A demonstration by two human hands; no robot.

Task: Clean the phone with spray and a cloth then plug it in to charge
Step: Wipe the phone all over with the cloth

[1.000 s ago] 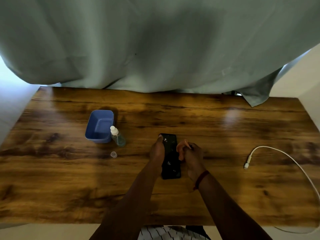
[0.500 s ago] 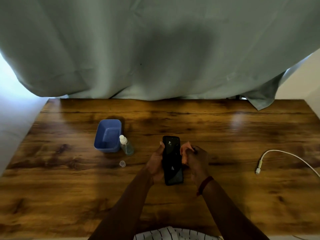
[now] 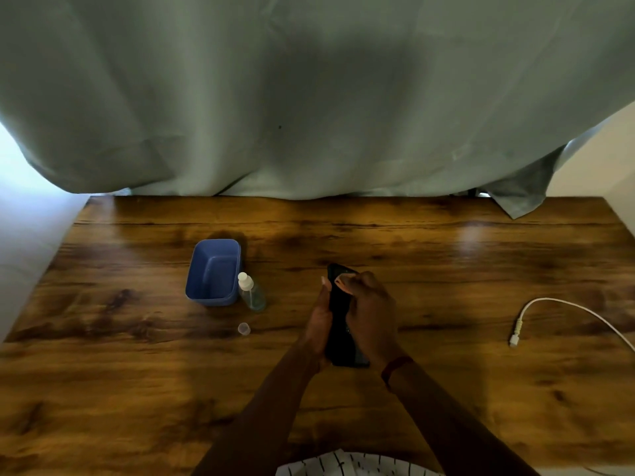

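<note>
The black phone (image 3: 338, 314) is in the middle of the wooden table (image 3: 446, 269), lengthwise away from me. My left hand (image 3: 320, 322) grips its left edge. My right hand (image 3: 371, 312) lies over the phone's right side and covers much of the screen. Its fingers pinch a small orange cloth (image 3: 343, 281) against the upper part of the phone. A clear spray bottle (image 3: 251, 292) with a white nozzle stands to the left, with its small clear cap (image 3: 243, 328) lying in front of it. The white charging cable (image 3: 516, 333) lies at the right, plug end toward me.
A blue plastic tub (image 3: 213, 273) stands just left of the spray bottle. A grey-green curtain (image 3: 309, 97) hangs along the table's far edge. White walls close in at both sides.
My right hand has moved from beside the phone onto its screen, carrying the orange cloth to the upper part. My left hand still holds the phone's left edge.
</note>
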